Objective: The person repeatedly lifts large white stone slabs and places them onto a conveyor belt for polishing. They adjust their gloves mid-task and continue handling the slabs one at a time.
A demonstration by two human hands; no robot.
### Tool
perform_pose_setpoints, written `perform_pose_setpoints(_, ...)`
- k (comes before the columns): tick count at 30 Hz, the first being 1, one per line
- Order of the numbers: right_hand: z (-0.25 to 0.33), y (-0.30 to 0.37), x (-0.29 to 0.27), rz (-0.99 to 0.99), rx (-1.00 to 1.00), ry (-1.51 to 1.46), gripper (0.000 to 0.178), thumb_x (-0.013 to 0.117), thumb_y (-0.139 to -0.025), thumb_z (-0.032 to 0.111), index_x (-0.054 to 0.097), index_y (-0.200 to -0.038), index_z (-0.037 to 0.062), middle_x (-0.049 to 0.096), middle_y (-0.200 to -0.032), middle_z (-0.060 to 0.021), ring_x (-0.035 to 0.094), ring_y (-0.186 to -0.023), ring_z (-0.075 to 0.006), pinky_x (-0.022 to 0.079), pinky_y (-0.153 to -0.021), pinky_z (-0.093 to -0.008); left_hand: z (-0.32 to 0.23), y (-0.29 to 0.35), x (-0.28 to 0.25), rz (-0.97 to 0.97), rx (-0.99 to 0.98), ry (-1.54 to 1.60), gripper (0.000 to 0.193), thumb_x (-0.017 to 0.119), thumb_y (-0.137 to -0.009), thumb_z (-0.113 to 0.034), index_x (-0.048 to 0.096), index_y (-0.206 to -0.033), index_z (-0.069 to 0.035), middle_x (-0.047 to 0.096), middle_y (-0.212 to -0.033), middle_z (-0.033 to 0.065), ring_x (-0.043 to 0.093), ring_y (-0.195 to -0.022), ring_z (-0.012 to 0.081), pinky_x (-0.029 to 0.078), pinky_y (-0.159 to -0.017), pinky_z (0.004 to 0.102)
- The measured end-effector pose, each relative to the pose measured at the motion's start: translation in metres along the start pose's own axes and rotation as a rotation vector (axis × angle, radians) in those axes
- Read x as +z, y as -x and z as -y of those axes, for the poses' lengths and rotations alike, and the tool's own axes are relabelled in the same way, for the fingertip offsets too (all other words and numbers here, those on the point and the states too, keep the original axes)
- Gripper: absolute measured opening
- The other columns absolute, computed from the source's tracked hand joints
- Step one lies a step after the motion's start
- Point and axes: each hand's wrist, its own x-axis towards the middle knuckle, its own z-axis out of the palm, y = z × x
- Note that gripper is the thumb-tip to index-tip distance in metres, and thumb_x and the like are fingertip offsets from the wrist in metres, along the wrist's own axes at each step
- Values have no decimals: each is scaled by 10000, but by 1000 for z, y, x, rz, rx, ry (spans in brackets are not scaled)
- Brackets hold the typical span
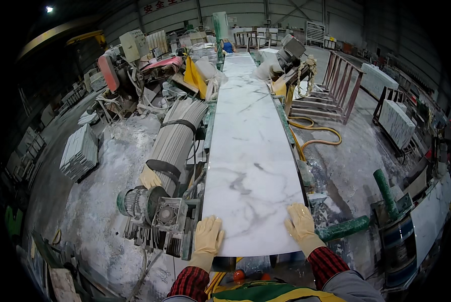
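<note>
A long white marble slab [250,166] with grey veins stretches away from me along a narrow conveyor bed. Both my hands wear cream rubber gloves and touch its near end. My left hand [208,236] lies on the left edge by the near corner, fingers stretched forward. On the opposite edge, my right hand [302,227] rests with its fingers spread over the top face. Neither hand is wrapped round anything. The slab's far end passes between machine parts wrapped in plastic sheeting.
An electric motor with gearbox [147,205] stands left of the slab, beside a strapped bundle of grey strips [177,136]. Green pipes [343,229] jut out at right. A yellow hose [326,135] curls near a metal rack [331,90]. Far off, a person in blue [228,46] is partly visible.
</note>
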Motion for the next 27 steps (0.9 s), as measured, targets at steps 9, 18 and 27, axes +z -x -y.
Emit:
perform_pose_setpoints(9,2,8,-1,-12,17,6,452,729,-870,220,647,-1274,36,648,-1297,-178,584,-1206,-398,469,-1069,-517,1,7,5,-6,-5,-48,488,694,-995,-271,614,-1435,-77,597,-1495,227,537,-1401,457,391,-1202,568)
perform_pose_setpoints(18,2,25,9,-107,-8,39,424,708,-883,222,649,-1263,42,653,-1303,-198,586,-1212,-408,460,-1080,-540,-3,8,-2,-104,70,-27,411,694,-957,-185,630,-1345,-63,620,-1374,208,571,-1289,437,438,-1101,550)
perform_pose_setpoints(27,5,35,6,-84,24,27,411,703,-882,216,656,-1254,47,657,-1301,-206,589,-1204,-418,462,-1063,-545,-2,13,0,-92,74,-18,388,678,-955,-158,637,-1330,-66,621,-1360,201,568,-1287,425,442,-1088,543)
